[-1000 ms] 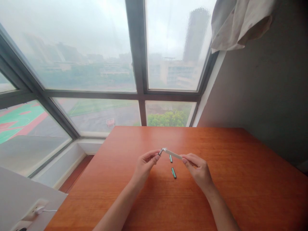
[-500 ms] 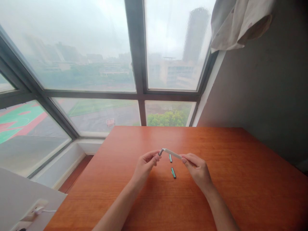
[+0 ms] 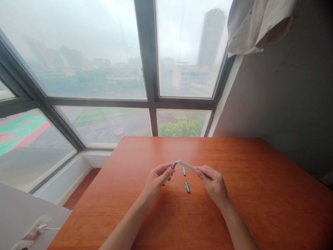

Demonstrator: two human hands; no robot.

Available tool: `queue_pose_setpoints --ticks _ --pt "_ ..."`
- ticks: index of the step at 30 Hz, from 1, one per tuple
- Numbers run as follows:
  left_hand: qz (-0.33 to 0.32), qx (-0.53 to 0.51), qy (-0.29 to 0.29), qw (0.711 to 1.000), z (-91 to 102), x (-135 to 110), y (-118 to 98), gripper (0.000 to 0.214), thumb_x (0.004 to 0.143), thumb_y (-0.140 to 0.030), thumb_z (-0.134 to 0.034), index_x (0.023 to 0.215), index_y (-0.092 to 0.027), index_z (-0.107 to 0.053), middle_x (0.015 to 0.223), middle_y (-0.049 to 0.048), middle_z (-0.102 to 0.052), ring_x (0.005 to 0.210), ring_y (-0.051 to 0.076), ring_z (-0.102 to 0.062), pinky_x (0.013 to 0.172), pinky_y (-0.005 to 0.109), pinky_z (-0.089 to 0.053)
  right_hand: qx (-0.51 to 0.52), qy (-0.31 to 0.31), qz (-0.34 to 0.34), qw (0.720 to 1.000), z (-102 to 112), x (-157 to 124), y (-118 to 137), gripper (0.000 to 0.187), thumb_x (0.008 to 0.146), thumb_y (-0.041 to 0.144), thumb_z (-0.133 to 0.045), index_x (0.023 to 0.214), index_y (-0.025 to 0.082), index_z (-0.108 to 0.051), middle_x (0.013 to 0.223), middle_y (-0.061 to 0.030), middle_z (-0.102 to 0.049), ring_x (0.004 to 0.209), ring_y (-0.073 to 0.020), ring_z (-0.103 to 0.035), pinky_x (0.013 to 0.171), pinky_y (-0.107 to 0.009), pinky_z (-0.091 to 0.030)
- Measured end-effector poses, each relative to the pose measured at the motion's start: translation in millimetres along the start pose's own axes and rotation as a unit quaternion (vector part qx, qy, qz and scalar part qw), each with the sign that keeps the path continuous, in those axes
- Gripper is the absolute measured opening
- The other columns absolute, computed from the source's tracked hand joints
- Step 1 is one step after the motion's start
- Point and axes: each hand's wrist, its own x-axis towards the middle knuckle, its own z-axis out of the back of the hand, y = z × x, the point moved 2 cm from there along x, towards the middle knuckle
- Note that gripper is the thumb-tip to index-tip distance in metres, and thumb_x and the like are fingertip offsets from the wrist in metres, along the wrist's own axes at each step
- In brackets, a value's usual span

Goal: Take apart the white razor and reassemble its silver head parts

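Observation:
Above the middle of the table, both hands hold a slim pale razor handle [image 3: 187, 165] with a bent metallic neck. My left hand [image 3: 157, 176] is closed, thumb and fingers pinching the neck's end; a small piece juts out below its fingers. At the other end, my right hand [image 3: 212, 180] grips the pale shaft between thumb and fingers. On the table between the hands lie two dark razor cartridges with green strips: the farther cartridge [image 3: 184, 171] just under the handle, the nearer cartridge [image 3: 187, 187] closer to me.
The reddish-brown wooden table [image 3: 130, 222] reaches toward large windows [image 3: 101, 125]. A wall socket with a plugged-in white cable [image 3: 50, 228] is low at left. Pale cloth [image 3: 260, 27] hangs at upper right beside a grey sloping wall [image 3: 286, 97].
More of the metallic neck shows at my left fingers, and a small end now sticks out beneath that hand. My right hand and the two cartridges stay practically where they were.

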Motion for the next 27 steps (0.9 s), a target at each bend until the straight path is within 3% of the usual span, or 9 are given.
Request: queue_pose_setpoints --ticks 6,14,27 --pt "0.008 -0.055 -0.015 0.998 0.8 0.4 -1.8 0.034 0.073 -0.037 -0.073 0.101 -0.017 -0.071 0.084 0.008 -0.068 0.07 0.013 -0.056 0.063 0.024 -0.043 -0.004 -0.008 -0.001 1.0 3.8 0.9 -1.6 0.022 0.088 0.033 -0.055 0.092 0.021 -0.072 0.083 -0.0049 -0.068 0.075 -0.0176 -0.062 0.064 -0.025 -0.048" --pt "0.021 -0.031 0.001 0.999 0.0 0.8 0.7 0.035 0.074 -0.038 -0.072 0.102 -0.016 -0.071 0.082 0.0082 -0.068 0.067 0.013 -0.055 0.063 0.025 -0.042 0.027 0.011 -0.009 1.0 -0.2 0.2 1.0 0.021 0.089 0.033 -0.055 0.092 0.021 -0.072 0.081 -0.0039 -0.066 0.075 -0.0169 -0.06 0.065 -0.025 -0.046" --pt "0.027 -0.078 -0.009 0.997 -0.4 -0.1 -1.4 0.034 0.072 -0.035 -0.074 0.1 -0.016 -0.072 0.082 0.0079 -0.067 0.07 0.013 -0.055 0.064 0.024 -0.043 0.008 0.007 -0.016 1.0 0.9 0.5 -3.0 0.024 0.089 0.035 -0.053 0.094 0.02 -0.072 0.079 -0.0038 -0.065 0.073 -0.0166 -0.059 0.065 -0.025 -0.045"
